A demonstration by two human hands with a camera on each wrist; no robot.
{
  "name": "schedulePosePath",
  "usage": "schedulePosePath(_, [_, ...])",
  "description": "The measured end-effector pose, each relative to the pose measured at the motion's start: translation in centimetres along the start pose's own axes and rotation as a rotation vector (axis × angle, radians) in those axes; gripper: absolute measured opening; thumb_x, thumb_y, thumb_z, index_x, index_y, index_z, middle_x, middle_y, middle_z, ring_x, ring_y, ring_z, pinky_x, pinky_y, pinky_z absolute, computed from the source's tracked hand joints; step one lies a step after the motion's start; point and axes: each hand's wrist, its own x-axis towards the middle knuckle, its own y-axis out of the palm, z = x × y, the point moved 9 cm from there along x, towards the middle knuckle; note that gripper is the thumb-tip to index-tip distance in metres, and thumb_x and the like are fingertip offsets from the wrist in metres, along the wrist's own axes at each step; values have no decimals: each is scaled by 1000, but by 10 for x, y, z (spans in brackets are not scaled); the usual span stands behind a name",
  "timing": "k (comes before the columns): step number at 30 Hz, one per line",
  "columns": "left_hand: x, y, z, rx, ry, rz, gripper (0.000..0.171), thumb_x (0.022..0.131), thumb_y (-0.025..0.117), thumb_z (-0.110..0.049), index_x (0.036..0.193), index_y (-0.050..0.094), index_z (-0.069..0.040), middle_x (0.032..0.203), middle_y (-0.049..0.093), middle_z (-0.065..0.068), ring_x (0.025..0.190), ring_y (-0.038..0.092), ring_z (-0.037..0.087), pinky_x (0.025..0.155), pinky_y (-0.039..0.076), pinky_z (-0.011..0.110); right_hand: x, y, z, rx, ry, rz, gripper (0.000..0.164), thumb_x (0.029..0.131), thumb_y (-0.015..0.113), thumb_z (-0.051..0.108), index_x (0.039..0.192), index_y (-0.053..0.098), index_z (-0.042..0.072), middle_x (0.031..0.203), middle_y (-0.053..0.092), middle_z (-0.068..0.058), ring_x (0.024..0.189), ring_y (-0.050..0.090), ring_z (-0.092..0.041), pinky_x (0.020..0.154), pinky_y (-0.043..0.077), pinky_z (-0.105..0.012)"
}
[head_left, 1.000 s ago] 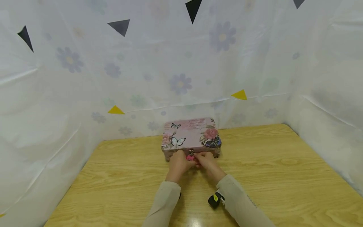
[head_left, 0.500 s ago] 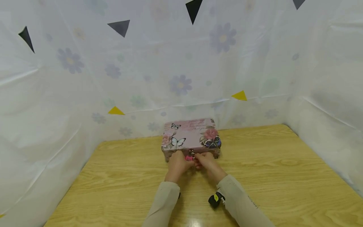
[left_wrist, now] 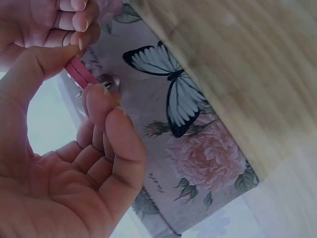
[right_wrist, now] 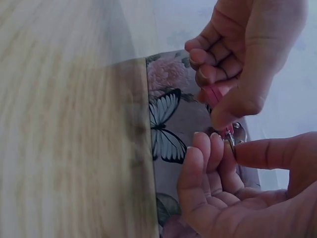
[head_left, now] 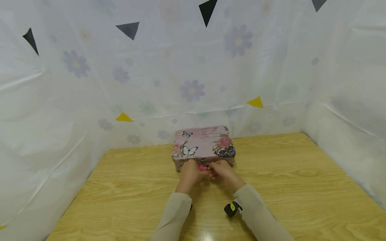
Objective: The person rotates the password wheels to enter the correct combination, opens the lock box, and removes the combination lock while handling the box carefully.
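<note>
A pink floral tin box with butterflies on its closed lid stands on the table. At its front hangs a small metal latch. Just below that, my left hand pinches the pink body of a small padlock between thumb and fingertips. My right hand comes from the other side; in the right wrist view its thumb and finger pinch the padlock's thin silver shackle. The left wrist view shows the padlock body edge-on. Fingers partly hide whether the shackle passes through the latch.
The wooden table spreads around the box on both sides. A white flowered sheet with black and yellow triangles hangs behind and at the sides. A black wrist device is strapped below the right sleeve.
My right hand and forearm have shifted slightly to the right. The padlock has tilted a little in the left fingers, while the box stays in place.
</note>
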Motion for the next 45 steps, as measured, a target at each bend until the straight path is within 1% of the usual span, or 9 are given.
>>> schedulePosePath(5, [-1, -2, -7, -37, 75, 12, 53, 70, 81, -19, 52, 32, -15, 49, 24, -7, 46, 24, 9, 43, 19, 25, 2, -2, 7, -63, -49, 71, 17, 91, 46, 3, 82, 58, -6, 64, 59, -3, 55, 57, -9, 54, 52, -24])
schedulePosePath(9, [-1, -5, -11, -75, 112, 27, 50, 67, 80, -16, 53, 32, -15, 49, 25, -8, 47, 24, 10, 43, 20, 24, 2, -4, 16, -87, -107, 119, 16, 90, 47, 2, 81, 58, -5, 66, 58, -3, 57, 56, -10, 56, 53, -24])
schedulePosePath(13, [-2, -6, -13, -102, 111, 73, 48, 68, 80, -15, 54, 34, -15, 49, 26, -7, 48, 25, 10, 44, 21, 24, -4, -6, 24, -102, -152, 164, 18, 92, 45, 4, 88, 58, -8, 73, 59, -6, 66, 60, -14, 68, 56, -33])
schedulePosePath(16, [-4, -7, -16, -117, 107, 104, 46, 70, 79, -14, 56, 35, -14, 50, 27, -6, 48, 26, 10, 45, 23, 25, -7, -8, 28, -123, -161, 187, 20, 95, 44, 6, 93, 58, -8, 78, 60, -9, 72, 61, -18, 76, 56, -42])
schedulePosePath(21, [-6, -10, -19, -129, 108, 123, 37, 71, 80, -15, 62, 44, -11, 55, 38, -3, 52, 35, 13, 47, 29, 25, -12, -11, 33, -159, -182, 220, 23, 97, 44, 10, 96, 59, -7, 83, 59, -9, 77, 59, -20, 82, 54, -47])
schedulePosePath(25, [-7, -10, -21, -123, 109, 125, 33, 70, 81, -16, 67, 49, -9, 59, 44, -1, 55, 40, 14, 49, 33, 26, -14, -12, 36, -180, -200, 243, 24, 98, 43, 11, 96, 58, -7, 82, 59, -9, 76, 58, -19, 83, 54, -47])
schedulePosePath(34, [-7, -10, -25, -96, 124, 130, 32, 71, 82, -15, 70, 51, -8, 63, 48, 1, 57, 43, 14, 50, 35, 25, -13, -11, 37, -203, -235, 279, 25, 99, 43, 12, 94, 56, -8, 78, 57, -6, 73, 57, -18, 83, 53, -49])
schedulePosePath(39, [-9, -10, -27, -96, 139, 135, 31, 71, 83, -15, 74, 53, -6, 66, 51, 2, 60, 45, 16, 51, 37, 26, -12, -10, 36, -195, -248, 303, 24, 99, 42, 13, 92, 57, -4, 79, 57, -5, 72, 57, -17, 82, 53, -50])
schedulePosePath(45, [-10, -10, -27, -123, 111, 139, 31, 71, 83, -15, 74, 54, -5, 66, 51, 2, 59, 45, 15, 50, 37, 26, -13, -9, 38, -213, -275, 318, 23, 100, 42, 14, 91, 57, -1, 80, 57, -5, 74, 56, -18, 80, 53, -48])
